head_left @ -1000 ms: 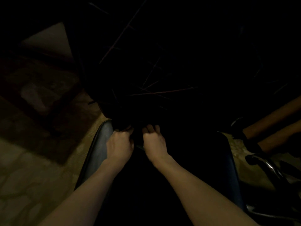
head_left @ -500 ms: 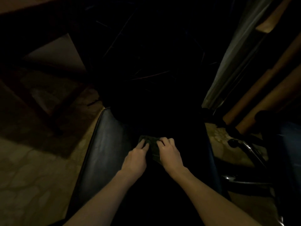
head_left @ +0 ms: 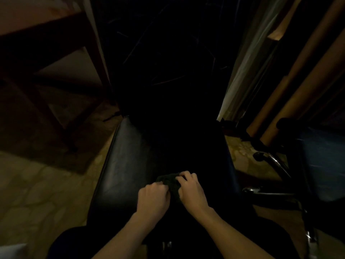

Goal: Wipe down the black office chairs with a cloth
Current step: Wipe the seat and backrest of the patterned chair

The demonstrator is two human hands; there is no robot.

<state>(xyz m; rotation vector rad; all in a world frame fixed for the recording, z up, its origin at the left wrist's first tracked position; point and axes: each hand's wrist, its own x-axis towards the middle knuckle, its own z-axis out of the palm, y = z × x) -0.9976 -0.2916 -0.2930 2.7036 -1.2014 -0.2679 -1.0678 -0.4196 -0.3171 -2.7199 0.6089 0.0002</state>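
Head view looks down on your black chair (head_left: 130,165), and its seat fills the middle of the picture: a smooth, shiny, leather-like pad with a piped edge along the left side, catching a dull bluish sheen there while its centre and right half sink into shadow. Its backrest rises at the far end and is nearly lost in the dark, with only a few thin pale scuff lines showing on it.

Your cloth (head_left: 170,183) lies on the near middle of the seat, a small, dark green, nubbly bunch that is hard to make out against the black. It sits between your two hands and touches both.

Your left hand (head_left: 154,200) is curled into a loose fist at the cloth's near left edge, knuckles up; the fingertips are tucked under, so you cannot tell for sure whether they pinch the fabric or only rest against it. Your right hand (head_left: 190,189) lies over the cloth's right side with the fingers bent and spread on top of it, pressing it to the seat.

Beyond the seat to the left, a patterned floor (head_left: 37,193) shows, with a dark wooden table frame (head_left: 56,43) above it. To the right stand a pale curtain (head_left: 248,53), brown wooden poles (head_left: 298,71), and a second chair (head_left: 321,161) with a chrome arm rail (head_left: 274,161).
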